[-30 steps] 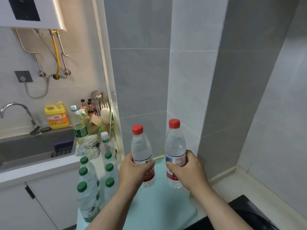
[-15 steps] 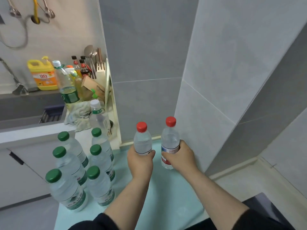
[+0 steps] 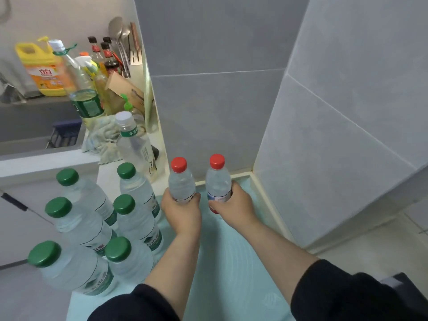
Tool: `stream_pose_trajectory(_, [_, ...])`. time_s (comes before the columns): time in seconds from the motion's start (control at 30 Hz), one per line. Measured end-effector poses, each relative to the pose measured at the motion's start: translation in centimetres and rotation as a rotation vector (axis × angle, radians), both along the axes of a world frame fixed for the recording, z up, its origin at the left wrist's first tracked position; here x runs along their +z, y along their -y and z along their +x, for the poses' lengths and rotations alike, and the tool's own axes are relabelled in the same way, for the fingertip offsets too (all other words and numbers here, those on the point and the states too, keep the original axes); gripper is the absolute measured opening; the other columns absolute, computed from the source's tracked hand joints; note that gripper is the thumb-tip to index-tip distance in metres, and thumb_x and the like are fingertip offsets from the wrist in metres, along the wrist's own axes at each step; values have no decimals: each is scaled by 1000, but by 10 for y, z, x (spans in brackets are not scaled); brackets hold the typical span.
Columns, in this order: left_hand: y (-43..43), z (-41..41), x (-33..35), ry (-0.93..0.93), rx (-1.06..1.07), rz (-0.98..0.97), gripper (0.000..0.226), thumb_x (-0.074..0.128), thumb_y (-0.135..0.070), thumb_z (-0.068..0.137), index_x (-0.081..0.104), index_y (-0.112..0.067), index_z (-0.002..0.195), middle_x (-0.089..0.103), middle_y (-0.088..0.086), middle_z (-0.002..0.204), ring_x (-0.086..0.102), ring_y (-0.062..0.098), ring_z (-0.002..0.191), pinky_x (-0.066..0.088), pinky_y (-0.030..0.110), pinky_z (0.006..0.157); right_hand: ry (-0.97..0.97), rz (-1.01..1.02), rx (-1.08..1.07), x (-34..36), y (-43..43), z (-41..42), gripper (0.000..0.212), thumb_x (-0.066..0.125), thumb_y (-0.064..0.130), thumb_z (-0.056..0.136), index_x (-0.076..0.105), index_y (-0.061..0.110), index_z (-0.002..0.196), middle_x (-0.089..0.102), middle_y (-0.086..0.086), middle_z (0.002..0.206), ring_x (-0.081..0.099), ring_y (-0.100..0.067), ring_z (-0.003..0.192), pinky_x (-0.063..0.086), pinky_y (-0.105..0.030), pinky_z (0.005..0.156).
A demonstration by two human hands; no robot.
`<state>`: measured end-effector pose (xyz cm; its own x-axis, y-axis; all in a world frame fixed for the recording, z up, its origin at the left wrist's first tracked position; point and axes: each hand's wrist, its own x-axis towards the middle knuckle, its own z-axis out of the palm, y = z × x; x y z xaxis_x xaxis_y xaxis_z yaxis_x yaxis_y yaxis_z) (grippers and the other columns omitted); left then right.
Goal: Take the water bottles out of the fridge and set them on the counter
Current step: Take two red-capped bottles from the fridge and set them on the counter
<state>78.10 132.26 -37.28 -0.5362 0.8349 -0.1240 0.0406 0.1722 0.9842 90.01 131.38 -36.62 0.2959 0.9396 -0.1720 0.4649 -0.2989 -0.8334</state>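
Note:
My left hand (image 3: pixel 183 210) grips a clear red-capped water bottle (image 3: pixel 181 181) around its lower body. My right hand (image 3: pixel 232 207) grips a second red-capped bottle (image 3: pixel 217 179) just to its right. Both bottles stand upright near the back corner of the pale green counter (image 3: pixel 231 258); whether their bases touch the surface is hidden by my hands. Several green-capped water bottles (image 3: pixel 129 218) stand in a cluster on the counter's left part. A white-capped bottle (image 3: pixel 134 144) stands behind them.
Grey tiled walls (image 3: pixel 335 112) close the corner behind and to the right. To the left are a sink (image 3: pixel 34 126), a yellow detergent jug (image 3: pixel 45 70), sauce and oil bottles (image 3: pixel 102 59), a utensil holder (image 3: pixel 132 49) and a cloth (image 3: pixel 102 137). A dark cooktop corner (image 3: pixel 407 281) shows at bottom right.
Both hands have lowered the two red-capped bottles toward the back corner of the counter, and my head has tilted down, so more of the green-capped bottles shows.

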Motion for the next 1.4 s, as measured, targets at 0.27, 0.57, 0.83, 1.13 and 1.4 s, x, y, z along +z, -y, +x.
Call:
stream_pose_trajectory(0.27, [-2,-9,-5,-13,-93,1,50,81,-5,67,48,-37,83,62,-15,87,59,-2,78,43,20,63,-44,1,35,-7,-10,4,49,80,23,67,54,25,109,67,10,101,65,-10,89,47,-18,64])
stream_pose_trajectory(0.57, [21,-1,44,-105,-172,83,87,85,-23,66,35,-26,136,50,3,139,48,23,130,42,47,106,-115,10,59,12,14,17,78,78,43,71,42,23,136,53,12,127,53,-9,116,46,-24,87])
stream_pose_trajectory(0.83, [105,-37,166,-292,-399,402,67,62,-35,89,28,-40,147,28,-32,146,31,4,140,30,39,117,-74,422,47,123,68,12,67,51,50,86,41,19,144,45,0,149,42,-18,136,36,-37,111])
stream_pose_trajectory(1.13, [193,-166,292,-554,-164,592,54,51,-35,88,36,-37,140,42,-17,144,42,-8,130,38,23,109,-205,814,411,259,123,-103,55,45,41,91,46,17,140,45,13,127,44,-7,119,38,-32,102])
stream_pose_trajectory(1.4, [317,-247,345,-654,104,707,46,51,-39,88,39,-43,132,45,-24,143,38,-5,136,34,33,114,-278,1008,722,320,209,-211,60,39,52,87,50,18,135,50,13,127,45,-1,117,36,-15,97])
